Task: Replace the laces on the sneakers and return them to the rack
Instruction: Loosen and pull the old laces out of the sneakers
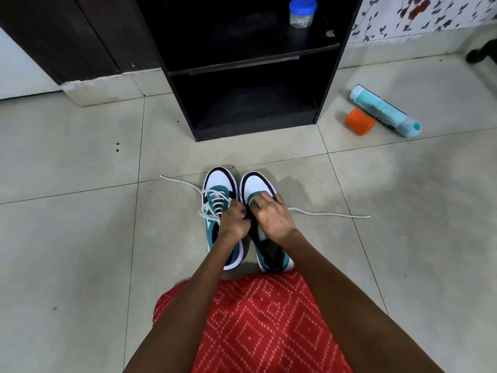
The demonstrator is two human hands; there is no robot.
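Two teal, white and black sneakers stand side by side on the tiled floor, toes toward the black rack (pixel 326 76). The left sneaker (pixel 220 184) is laced in white. Both hands are on the right sneaker (pixel 255 184). My left hand (pixel 232 222) has curled fingers that pinch its black inner edge by the eyelets. My right hand (pixel 271 216) lies over its lacing area, fingers curled on the white lace (pixel 330 214). One lace end trails right across the floor; the other runs left past the left sneaker. The eyelets are hidden under my hands.
The rack's lower shelf stands open just beyond the sneakers. A blue-lidded jar (pixel 302 12) sits on its upper shelf. A teal spray can (pixel 382 110) and its orange cap (pixel 359 121) lie on the floor at the right. My red patterned garment (pixel 263 324) fills the bottom.
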